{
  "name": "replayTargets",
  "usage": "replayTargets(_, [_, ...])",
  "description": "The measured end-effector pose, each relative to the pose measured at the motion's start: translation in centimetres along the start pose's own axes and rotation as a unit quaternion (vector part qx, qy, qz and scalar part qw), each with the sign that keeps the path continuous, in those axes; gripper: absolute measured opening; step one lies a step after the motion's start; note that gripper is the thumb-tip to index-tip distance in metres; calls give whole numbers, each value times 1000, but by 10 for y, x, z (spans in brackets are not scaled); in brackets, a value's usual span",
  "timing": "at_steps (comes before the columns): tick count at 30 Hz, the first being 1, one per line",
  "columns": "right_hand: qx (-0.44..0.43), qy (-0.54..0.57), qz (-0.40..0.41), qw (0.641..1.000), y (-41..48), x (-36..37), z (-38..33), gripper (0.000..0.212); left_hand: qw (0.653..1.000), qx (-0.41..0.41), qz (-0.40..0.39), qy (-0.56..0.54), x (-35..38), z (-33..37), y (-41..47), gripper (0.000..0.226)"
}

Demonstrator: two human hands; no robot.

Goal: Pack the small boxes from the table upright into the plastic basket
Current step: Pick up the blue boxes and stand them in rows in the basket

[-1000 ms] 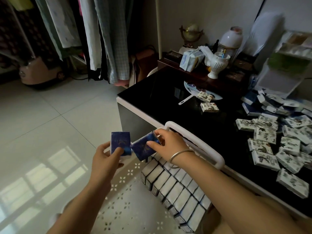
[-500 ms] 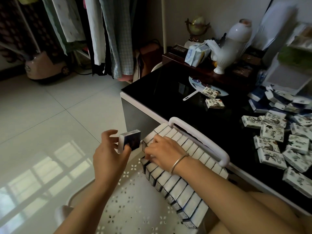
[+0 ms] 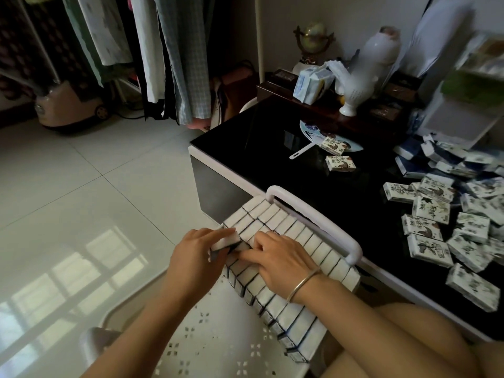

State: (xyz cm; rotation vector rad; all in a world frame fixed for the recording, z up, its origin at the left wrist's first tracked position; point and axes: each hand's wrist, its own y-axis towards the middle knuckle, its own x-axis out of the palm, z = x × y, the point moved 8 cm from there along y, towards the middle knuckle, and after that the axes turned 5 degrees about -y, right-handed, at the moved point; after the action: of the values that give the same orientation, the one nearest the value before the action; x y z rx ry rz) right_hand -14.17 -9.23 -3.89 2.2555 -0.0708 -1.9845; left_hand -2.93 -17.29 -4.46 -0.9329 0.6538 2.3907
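Observation:
A white plastic basket [image 3: 313, 211] with a handle stands against the black table's near edge, its floor pierced with small holes. Rows of small boxes [image 3: 289, 233] stand upright in it, white edges up. My left hand [image 3: 196, 249] grips one small box [image 3: 225, 240] at the left end of the front row, tilted, partly among the others. My right hand [image 3: 281, 257], with a bangle on the wrist, presses flat on the tops of the packed boxes beside it. Many loose small boxes [image 3: 433, 236] lie flat on the table at the right.
The black table [image 3: 272, 137] also carries a white hand fan [image 3: 321, 137], two separate boxes [image 3: 341, 162], a white jug [image 3: 365, 77] and tissue packs behind. Clothes hang at the upper left over a tiled floor. My bare knees are at the lower right.
My right hand put its blue box into the row and now presses the packed boxes. My left hand brought its box from the air down into the basket's left end.

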Motion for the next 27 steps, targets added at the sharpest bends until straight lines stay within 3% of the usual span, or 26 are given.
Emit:
replayTargets(5, [37,40,-12,998,-9,2,9,43,992,-100,-61,-48,20,-19,-2,23])
replayTargets(10, [65,78,-15,995,-13,-2,12,37,936,-268,-42,-224,30,-45,-11,8])
replayTargets(14, [75,87,-21,993,-14,-5,10,36,905,-317,-24,-282,33,-54,-17,6])
replayTargets(17, [81,92,-16,992,-16,-11,12,36,936,-282,-10,-212,24,-45,-18,5])
replayTargets(19, [91,102,-3,991,-18,-17,17,34,971,-210,8,-118,12,-30,-15,3])
replayTargets(22, [117,126,25,985,-25,-25,28,32,992,-111,34,-44,1,0,-16,14])
replayTargets(27, [152,133,66,977,-47,-38,50,31,979,-72,-3,-189,19,64,-11,23])
